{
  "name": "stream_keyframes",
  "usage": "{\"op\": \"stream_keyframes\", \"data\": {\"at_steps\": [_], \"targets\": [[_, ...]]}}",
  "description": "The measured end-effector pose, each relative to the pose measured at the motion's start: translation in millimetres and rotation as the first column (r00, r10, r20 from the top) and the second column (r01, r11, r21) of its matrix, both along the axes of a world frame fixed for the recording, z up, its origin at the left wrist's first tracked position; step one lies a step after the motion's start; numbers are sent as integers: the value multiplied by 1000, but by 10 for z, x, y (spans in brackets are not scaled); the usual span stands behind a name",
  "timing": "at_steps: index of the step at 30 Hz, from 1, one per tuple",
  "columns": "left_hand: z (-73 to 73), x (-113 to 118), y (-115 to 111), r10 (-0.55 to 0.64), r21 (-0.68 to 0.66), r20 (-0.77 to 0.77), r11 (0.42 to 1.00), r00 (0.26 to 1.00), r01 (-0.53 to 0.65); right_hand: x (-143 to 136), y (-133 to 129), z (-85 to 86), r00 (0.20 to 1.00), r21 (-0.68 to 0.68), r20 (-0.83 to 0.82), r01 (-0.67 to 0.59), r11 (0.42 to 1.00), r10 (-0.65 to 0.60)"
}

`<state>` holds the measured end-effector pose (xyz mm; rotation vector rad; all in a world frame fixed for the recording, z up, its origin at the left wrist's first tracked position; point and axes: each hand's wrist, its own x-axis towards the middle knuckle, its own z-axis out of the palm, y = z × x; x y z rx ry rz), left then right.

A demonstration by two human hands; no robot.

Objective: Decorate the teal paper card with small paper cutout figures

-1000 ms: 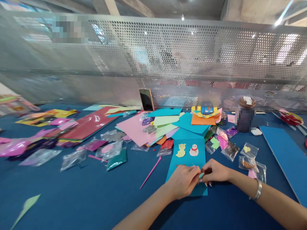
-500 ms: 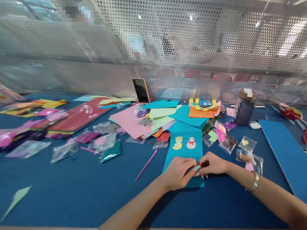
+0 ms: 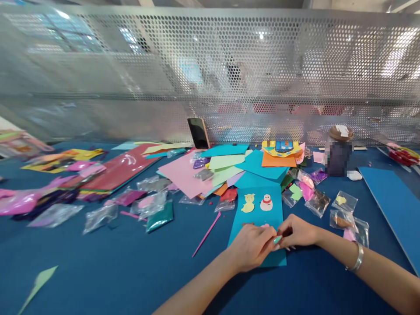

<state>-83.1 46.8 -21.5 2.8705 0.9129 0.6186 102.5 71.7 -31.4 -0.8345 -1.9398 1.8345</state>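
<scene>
Perforated screen (image 3: 229, 78) backs a blue table (image 3: 114, 271); 2 curled hands (image 3: 251, 247) (image 3: 297, 232) meet over turquoise card (image 3: 257, 218); cannot tell if holding anything.

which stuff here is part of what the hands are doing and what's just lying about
In use, it seems:
blue card, under left hand and right hand
yellow animal figure on it
snowman figure on it

Apparently just lying about:
phone
pink stick
pale green scrap
brown-lidded container
</scene>
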Motion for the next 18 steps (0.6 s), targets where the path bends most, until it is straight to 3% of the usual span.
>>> {"op": "stream_keyframes", "data": {"at_steps": [7, 13, 18], "targets": [[-30, -10, 16, 18, 42, -87, 999, 996, -14, -26, 5, -77, 1000, 183, 19, 5, 983, -9], [-82, 7, 23, 69, 82, -68, 995, 995, -63, -27, 17, -70, 997, 204, 59, 39, 978, -52], [-14, -9, 31, 9, 28, -54, 1000, 998, -8, -37, 17, -60, 997, 216, 61, 29, 976, -43]]}}
